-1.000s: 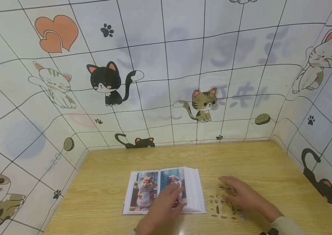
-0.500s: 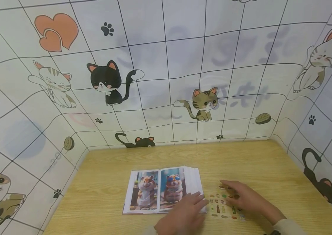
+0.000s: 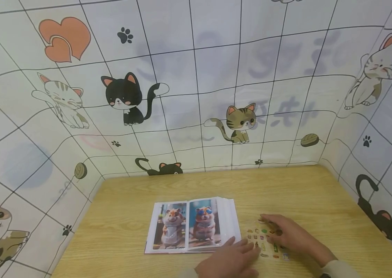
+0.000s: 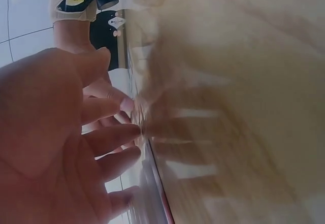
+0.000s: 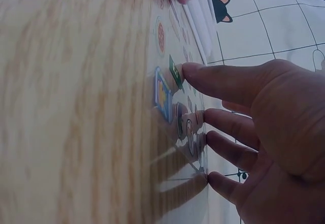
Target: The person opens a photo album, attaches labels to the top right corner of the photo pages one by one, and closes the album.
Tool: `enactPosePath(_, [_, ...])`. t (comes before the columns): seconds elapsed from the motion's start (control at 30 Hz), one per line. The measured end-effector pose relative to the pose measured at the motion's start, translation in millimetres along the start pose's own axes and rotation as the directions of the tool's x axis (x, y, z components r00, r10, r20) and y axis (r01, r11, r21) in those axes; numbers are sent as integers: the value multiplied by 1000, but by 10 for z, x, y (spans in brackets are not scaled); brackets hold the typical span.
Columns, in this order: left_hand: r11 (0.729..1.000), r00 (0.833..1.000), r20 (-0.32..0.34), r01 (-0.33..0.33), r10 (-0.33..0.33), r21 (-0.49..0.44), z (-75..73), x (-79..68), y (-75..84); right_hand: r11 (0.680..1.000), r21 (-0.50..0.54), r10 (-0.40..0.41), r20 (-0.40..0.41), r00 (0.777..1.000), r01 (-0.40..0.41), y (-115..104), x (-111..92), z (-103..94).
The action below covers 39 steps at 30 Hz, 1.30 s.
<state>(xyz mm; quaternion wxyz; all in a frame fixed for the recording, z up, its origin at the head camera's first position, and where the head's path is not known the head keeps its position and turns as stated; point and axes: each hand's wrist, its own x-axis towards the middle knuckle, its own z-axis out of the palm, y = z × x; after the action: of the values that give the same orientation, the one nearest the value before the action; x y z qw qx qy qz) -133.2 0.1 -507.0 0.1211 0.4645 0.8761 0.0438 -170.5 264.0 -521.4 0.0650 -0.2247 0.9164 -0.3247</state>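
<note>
In the head view an open photo album (image 3: 187, 227) lies on the table, with a picture of a hamster on each facing page. To its right is a clear sticker sheet (image 3: 263, 247) with rows of small food and bottle stickers. My right hand (image 3: 291, 233) rests its fingertips on that sheet's right part; the right wrist view shows the thumb and fingers spread, touching the sheet. My left hand (image 3: 230, 260) reaches over the sheet's lower left, just off the album's lower right corner, its fingers fairly straight. Whether its fingertips touch the sheet is hard to tell.
A wooden table (image 3: 123, 227) carries the album and sheet. Behind and on both sides stands a white gridded curtain (image 3: 171, 92) printed with cartoon cats. In the left wrist view, a dark device (image 4: 89, 0) is strapped at the right wrist.
My left hand has moved right, from over the album's right page to the sticker sheet's lower left. The right hand has stayed on the sheet, shifting slightly.
</note>
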Motion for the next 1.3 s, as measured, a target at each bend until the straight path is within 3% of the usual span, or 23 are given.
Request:
enactPosePath(0.17, [999,999,33,14,-15,33,6,28,23,1000,-7,-1,-4,1000,1,-1,9,3])
enactPosePath(0.57, [999,999,42,25,-27,48,34,49,22,999,38,39,13,999,-39,5,34,10])
enactPosePath(0.8, [998,999,23,23,-25,57,28,26,31,990,132,39,39,999,-44,-17,28,-41])
enactPosePath(0.93, [997,1000,-6,9,-8,80,32,21,36,987,158,24,13,1000,-25,-17,35,-69])
enactPosePath(1.3, [994,1000,-26,-2,5,107,60,44,29,995,84,62,-94,994,-54,-9,133,-111])
